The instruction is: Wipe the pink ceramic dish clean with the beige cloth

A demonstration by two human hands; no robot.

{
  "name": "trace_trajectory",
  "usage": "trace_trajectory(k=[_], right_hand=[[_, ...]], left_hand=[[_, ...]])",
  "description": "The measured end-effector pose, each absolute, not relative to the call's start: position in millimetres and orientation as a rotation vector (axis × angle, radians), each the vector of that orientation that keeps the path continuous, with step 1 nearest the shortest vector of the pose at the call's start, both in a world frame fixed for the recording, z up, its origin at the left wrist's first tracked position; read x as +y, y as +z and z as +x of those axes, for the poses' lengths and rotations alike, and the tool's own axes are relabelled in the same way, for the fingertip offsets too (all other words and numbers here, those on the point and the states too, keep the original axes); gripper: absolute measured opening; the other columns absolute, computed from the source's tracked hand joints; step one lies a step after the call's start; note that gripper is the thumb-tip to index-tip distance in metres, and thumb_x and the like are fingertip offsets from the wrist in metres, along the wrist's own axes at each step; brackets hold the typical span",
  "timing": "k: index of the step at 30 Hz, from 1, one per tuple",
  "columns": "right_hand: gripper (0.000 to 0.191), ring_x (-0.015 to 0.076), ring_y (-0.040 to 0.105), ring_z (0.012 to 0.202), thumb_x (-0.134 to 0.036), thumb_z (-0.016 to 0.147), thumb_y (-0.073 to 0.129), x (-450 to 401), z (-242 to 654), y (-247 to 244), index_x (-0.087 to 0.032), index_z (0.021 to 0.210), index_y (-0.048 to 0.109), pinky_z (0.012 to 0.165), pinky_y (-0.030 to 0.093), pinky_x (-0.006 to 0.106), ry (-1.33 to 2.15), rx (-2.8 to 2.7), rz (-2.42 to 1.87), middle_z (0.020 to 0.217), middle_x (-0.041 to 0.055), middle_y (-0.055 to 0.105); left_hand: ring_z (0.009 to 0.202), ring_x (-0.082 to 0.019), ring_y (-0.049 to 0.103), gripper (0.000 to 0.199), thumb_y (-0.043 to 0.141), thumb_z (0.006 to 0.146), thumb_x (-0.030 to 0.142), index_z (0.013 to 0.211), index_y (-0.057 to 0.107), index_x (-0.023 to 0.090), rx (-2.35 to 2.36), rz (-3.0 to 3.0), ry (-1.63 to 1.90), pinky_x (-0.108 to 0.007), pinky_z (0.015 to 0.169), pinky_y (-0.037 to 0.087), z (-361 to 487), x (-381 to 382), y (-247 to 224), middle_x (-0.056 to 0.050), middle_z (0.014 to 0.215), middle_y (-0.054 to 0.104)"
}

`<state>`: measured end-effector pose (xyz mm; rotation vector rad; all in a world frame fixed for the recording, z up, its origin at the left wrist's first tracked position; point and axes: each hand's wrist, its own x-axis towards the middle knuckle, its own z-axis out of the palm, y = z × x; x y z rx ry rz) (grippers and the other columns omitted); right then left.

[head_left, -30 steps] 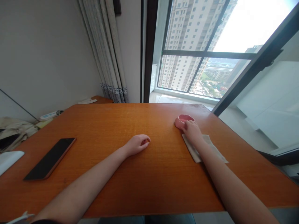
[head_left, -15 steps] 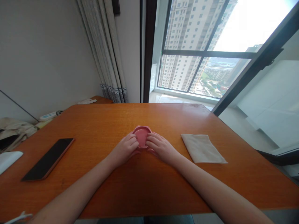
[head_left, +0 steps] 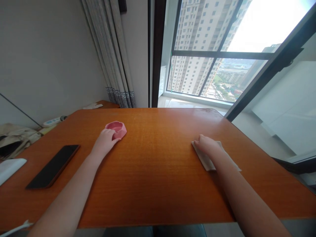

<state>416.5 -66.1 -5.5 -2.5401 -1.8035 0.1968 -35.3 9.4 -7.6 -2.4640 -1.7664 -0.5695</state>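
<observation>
A pink, angular dish with a round hollow [head_left: 120,131] rests on the wooden table [head_left: 153,171], left of the middle. My left hand [head_left: 105,141] grips its near left rim, with the thumb along the near side and fingers at the hollow. On the right lies a folded pale cloth [head_left: 206,162]. Over the cloth's far left part is my right hand [head_left: 206,144], its fingers closed at the cloth's edge. Whether they pinch the fabric is hard to make out, as the fingertips are partly hidden.
A dark phone [head_left: 53,167] lies on the table's left side, near a white object [head_left: 11,168] at the left edge. Behind the far left edge are a power strip [head_left: 53,121] and a bundle of fabric [head_left: 19,136]. A white cable [head_left: 18,227] shows at the lower left.
The pink dish has moved left and away from me with my left hand. My right hand has let go of it and moved right, onto the cloth.
</observation>
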Motion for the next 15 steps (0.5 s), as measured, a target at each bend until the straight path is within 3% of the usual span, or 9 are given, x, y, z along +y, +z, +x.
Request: trace_trajectory(k=[3,8,12,15], right_hand=[[0.044,0.0305,0.064,0.090,-0.046,0.081,0.051,-69,409,-6,-0.009,0.104,0.056,0.073,0.043,0.037,0.282,-1.864,-2.570,0.098,0.0213,0.065],[0.010,0.0236,0.064,0.080,-0.023,0.077,0.053,-68,380,-4,-0.015,0.079,0.058,0.067,0.043,0.030,0.350,-2.023,-2.318,0.084,0.0133,0.067],[0.019,0.0143,0.057,0.051,-0.035,0.083,0.049,-72,338,-11,-0.020,0.072,0.052,0.052,0.041,0.025,0.944,-1.723,-1.887,0.057,-0.0005,0.058],[0.029,0.0133,0.061,0.061,-0.048,0.086,0.044,-77,313,-16,-0.021,0.089,0.053,0.058,0.046,0.025,1.445,-1.398,-1.265,0.069,0.0006,0.063]], left_hand=[[0.094,-0.029,0.053,0.023,0.061,0.074,0.041,0.077,0.057,0.018,-1.810,-2.437,-0.540,-0.042,0.084,0.043,-41,14,-12,-0.012,0.093,0.062],[0.091,-0.028,0.054,0.025,0.059,0.074,0.042,0.071,0.055,0.018,-1.819,-2.446,-0.539,-0.041,0.082,0.045,-39,13,-12,-0.011,0.090,0.062],[0.097,-0.029,0.054,0.026,0.059,0.074,0.043,0.080,0.059,0.017,-1.869,-2.439,-0.548,-0.044,0.088,0.044,-40,12,-9,-0.013,0.098,0.062],[0.113,-0.034,0.048,0.039,0.059,0.075,0.044,0.104,0.058,0.017,-1.897,-2.332,-0.592,-0.059,0.098,0.030,-30,4,-3,-0.015,0.118,0.056]])
